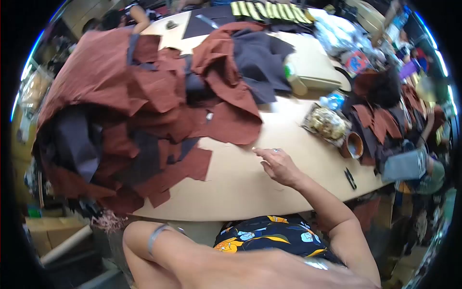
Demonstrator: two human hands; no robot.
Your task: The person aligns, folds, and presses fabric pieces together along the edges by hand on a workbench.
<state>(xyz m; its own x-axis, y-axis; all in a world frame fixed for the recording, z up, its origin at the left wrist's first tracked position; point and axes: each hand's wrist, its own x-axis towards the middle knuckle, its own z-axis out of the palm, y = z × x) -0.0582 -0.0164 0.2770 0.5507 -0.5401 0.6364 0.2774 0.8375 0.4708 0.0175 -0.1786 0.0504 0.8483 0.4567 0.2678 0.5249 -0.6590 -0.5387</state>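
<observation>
My right hand (280,167) is over the tan tabletop, a ring on one finger. Its index finger reaches out to the lower edge of a red-brown fabric piece (233,123), and the thumb stands apart from it. Whether the fingertip presses on the cloth or only hovers beside it, I cannot tell. Close to the camera, my left arm (192,257) crosses the bottom of the view, blurred, with a grey band near the bend. The fingers of my left hand do not show clearly. A large heap of red-brown (91,72) and dark grey fabric (77,139) covers the table's left side.
On the right stand a clear bag of pale bits (327,123), a brown round container (353,145) and a black tool (350,178). A pale box (313,67) and yellow-black striped pieces (269,12) lie farther back. Another person's arm (139,18) shows at the far left.
</observation>
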